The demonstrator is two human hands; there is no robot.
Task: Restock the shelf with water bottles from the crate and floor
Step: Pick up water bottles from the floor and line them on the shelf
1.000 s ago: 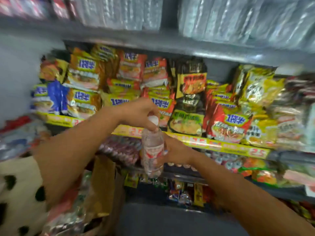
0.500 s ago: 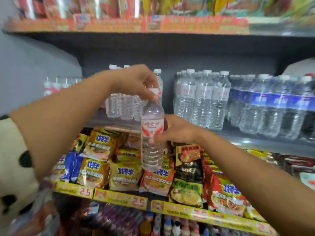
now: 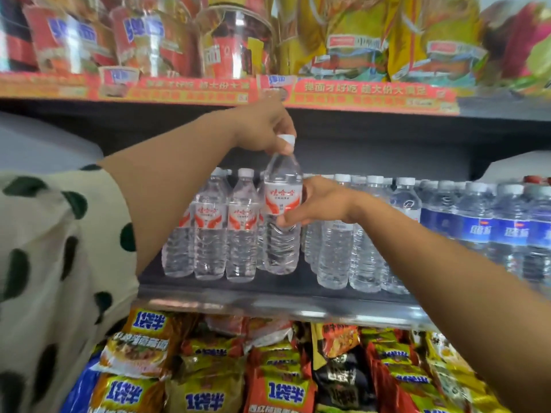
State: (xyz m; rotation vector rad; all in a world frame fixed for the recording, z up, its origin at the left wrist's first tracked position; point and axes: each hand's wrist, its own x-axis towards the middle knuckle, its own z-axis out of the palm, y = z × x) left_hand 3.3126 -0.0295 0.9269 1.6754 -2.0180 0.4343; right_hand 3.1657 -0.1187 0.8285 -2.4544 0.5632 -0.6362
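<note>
Nearest, a polka-dot sleeve (image 3: pixel 53 263) at the lower left, cut off by the frame edge. Both forearms stretched up and forward toward the middle shelf (image 3: pixel 268 305). Left hand (image 3: pixel 262 129) arched from above, fingertips (image 3: pixel 287 149) pinching the white cap of a red-labelled water bottle (image 3: pixel 282 222), held upright. Right hand (image 3: pixel 319 201) reaching in from the right, fingers curled around the label; the far fingers hidden behind the bottle. Whether the base touches the shelf cannot be told. Just left of the fingers, matching bottles (image 3: pixel 223 228) standing in rows. Right of them, clear bottles, then blue-labelled bottles (image 3: pixel 507 231), blurred. Beneath, instant noodle packets (image 3: pixel 238 383); above, blurred noodle cups (image 3: pixel 119 40).
</note>
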